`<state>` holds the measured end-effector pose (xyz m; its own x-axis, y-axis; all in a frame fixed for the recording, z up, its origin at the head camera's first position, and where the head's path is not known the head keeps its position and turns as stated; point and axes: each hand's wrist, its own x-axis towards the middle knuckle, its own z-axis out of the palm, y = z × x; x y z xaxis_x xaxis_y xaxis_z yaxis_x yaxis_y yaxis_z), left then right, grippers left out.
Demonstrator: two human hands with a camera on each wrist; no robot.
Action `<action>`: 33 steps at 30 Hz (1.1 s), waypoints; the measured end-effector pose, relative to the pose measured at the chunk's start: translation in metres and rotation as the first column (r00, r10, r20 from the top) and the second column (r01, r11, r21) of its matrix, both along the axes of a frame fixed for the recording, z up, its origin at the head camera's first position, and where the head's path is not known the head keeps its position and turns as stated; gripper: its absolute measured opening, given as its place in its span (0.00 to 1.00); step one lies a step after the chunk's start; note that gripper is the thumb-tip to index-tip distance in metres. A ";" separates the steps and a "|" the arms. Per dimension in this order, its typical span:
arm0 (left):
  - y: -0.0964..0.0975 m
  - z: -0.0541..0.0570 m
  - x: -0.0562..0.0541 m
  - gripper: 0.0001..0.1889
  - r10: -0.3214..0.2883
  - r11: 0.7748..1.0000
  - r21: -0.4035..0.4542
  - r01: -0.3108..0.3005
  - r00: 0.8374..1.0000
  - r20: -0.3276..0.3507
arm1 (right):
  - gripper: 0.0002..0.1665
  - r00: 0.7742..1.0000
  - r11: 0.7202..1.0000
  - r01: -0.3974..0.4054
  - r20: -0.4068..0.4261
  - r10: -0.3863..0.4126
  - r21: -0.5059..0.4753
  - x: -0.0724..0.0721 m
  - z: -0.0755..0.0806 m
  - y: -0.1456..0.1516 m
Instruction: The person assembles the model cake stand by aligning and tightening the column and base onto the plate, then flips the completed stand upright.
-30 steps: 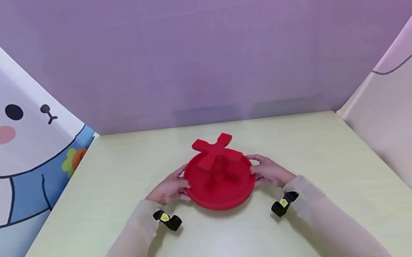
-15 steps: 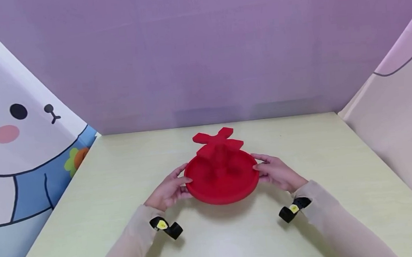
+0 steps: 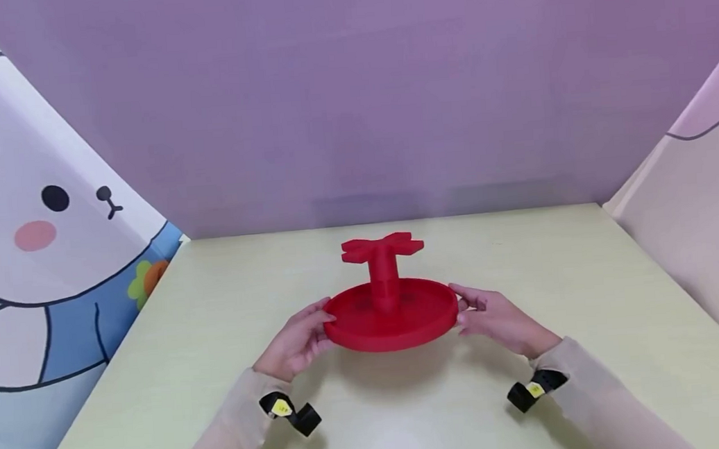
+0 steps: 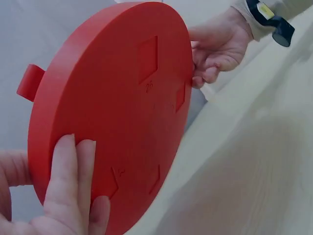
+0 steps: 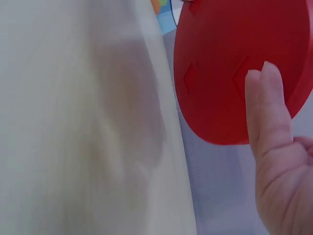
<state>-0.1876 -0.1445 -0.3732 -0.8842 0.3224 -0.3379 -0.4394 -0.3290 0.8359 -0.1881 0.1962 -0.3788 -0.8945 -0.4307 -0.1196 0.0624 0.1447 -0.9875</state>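
Note:
A red round tray [image 3: 355, 336] with a raised rim is held off the table in the head view. From its middle rises a red post [image 3: 384, 278], topped by a cross-shaped red piece [image 3: 382, 245]. My left hand [image 3: 295, 340] grips the left edge, thumb over the rim and fingers beneath. At the opposite edge, my right hand [image 3: 504, 322] holds the tray with fingers under it and the thumb by the rim. The left wrist view shows the tray's underside [image 4: 132, 117] with several recessed shapes and small markings. Two fingers [image 5: 274, 107] press flat against the underside in the right wrist view.
The pale tabletop [image 3: 398, 423] lies below the tray, with the tray's shadow on it. A purple cloth [image 3: 351, 100] stands behind the table. A cartoon-printed cloth [image 3: 24, 171] flanks the left side, and a pale one [image 3: 698, 228] the right.
The tray has tipped from facing me to nearly level, so its post now stands close to upright. It has come up from the table. My right hand has shifted slightly right and down in view.

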 end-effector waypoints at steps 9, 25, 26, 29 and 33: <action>-0.002 0.002 0.007 0.31 -0.009 0.999 0.040 0.010 1.000 -0.006 | 0.35 0.950 0.965 0.184 -0.287 -0.127 0.184 0.013 -0.002 -0.012; -0.008 0.002 0.001 0.30 -0.050 0.999 0.000 0.050 0.999 -0.004 | 0.22 0.424 0.996 0.084 -0.905 -0.024 0.013 0.009 -0.014 -0.028; -0.008 0.002 0.001 0.30 -0.052 0.999 0.001 0.052 0.999 -0.002 | 0.22 0.412 0.996 0.087 -0.911 -0.015 0.023 0.009 -0.014 -0.029; -0.008 0.001 0.001 0.27 -0.059 0.998 -0.001 0.059 0.998 0.011 | 0.23 0.347 0.992 0.129 -0.937 -0.032 0.014 0.009 -0.013 -0.033; -0.009 -0.002 -0.001 0.17 -0.068 0.998 0.006 0.068 0.997 0.035 | 0.23 0.255 0.981 0.188 -0.962 -0.098 -0.051 0.006 -0.012 -0.036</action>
<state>-0.1886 -0.1531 -0.3750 -0.8480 0.3831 -0.3663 -0.4896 -0.3013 0.8182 -0.1820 0.1604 -0.3913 -0.4222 -0.3144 0.8502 -0.8937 0.3015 -0.3323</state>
